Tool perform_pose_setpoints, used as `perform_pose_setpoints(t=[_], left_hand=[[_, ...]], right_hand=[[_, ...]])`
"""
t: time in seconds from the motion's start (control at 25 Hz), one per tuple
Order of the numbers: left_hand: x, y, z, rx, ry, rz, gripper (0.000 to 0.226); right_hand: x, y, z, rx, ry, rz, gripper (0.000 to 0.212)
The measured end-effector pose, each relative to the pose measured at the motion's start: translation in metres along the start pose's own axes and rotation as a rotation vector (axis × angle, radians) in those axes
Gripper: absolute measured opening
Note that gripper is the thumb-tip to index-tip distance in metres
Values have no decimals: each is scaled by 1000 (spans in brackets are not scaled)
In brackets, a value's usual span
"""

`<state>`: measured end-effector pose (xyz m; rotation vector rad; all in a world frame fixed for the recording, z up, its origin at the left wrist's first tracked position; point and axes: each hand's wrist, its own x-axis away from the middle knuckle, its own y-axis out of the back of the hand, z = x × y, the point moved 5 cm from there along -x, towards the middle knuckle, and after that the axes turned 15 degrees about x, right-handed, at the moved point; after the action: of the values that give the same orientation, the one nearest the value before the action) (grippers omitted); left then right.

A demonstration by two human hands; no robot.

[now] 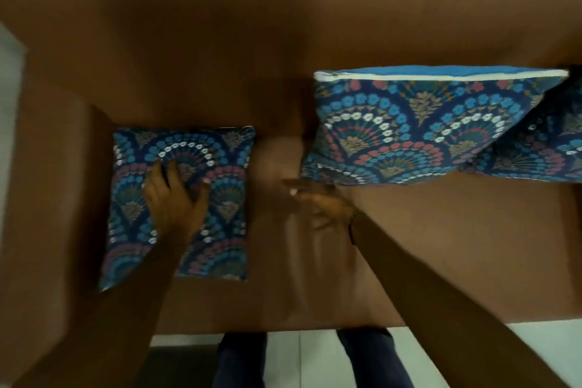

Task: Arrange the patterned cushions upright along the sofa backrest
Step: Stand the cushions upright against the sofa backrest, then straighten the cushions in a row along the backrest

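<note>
A blue patterned cushion (220,151) lies flat on the brown sofa seat (441,246) at the left. My left hand (173,195) rests on top of it, fingers spread and pressing the fabric. A second patterned cushion (419,126) stands upright against the sofa backrest (252,25) at the right, its white zipped edge on top. Behind its right side a third patterned cushion (548,148) leans, partly hidden. My right hand (321,201) hovers over the seat between the flat cushion and the upright one, fingers apart, blurred, holding nothing.
The sofa's left armrest (53,151) rises beside the flat cushion. A pale tiled floor (315,356) shows below the seat's front edge, with my legs in dark trousers (239,362) standing close to the sofa.
</note>
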<state>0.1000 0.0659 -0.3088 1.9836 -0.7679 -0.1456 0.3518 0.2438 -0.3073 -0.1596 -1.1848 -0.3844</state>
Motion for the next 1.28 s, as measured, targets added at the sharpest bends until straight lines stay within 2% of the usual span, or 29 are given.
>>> perform_pose_setpoints(t=[0.08,0.16,0.2,0.24,0.28,0.36,0.44,0.48,0.52,0.64,0.76,0.88,1.04,1.08,1.16,1.28], left_hand=[[-18,39,66,117,170,24,98],[-34,59,115,443,454,132,118],[-39,64,130,615,599,181,123],[-42,69,140,757,693,233,119],[-44,73,142,838,717,286,111],[-43,79,138,881,663,327,98],[-40,85,126,942,530,291,89],[-41,90,119,969,443,254,90],[-46,96,111,988,357,214,94],[-75,112,94,963,166,155,106],[-91,115,90,911,128,136,107],[-89,109,95,882,128,98,107],[-92,93,107,825,245,151,131],[-91,92,103,803,261,141,128],[-79,94,92,784,224,33,112],[-43,85,79,826,207,-241,92]], right_hand=[[-18,-67,47,15,-11,105,48],[-38,-120,81,47,-10,170,75],[-47,-140,92,76,-4,178,78],[-55,-156,99,74,17,151,75],[-66,-164,98,46,48,97,84],[-70,-163,90,-22,143,-54,95],[-56,-158,91,-127,280,-200,78],[-46,-152,98,-190,364,-261,70],[-36,-146,111,-227,452,-319,71],[-32,-127,156,-241,625,-452,85],[-40,-119,179,-156,655,-493,94],[-46,-122,172,-149,675,-524,96],[-52,-123,172,-128,678,-531,107],[-50,-120,174,-103,676,-519,109],[-43,-115,173,-72,688,-448,108],[-30,-100,155,-21,649,-375,99]])
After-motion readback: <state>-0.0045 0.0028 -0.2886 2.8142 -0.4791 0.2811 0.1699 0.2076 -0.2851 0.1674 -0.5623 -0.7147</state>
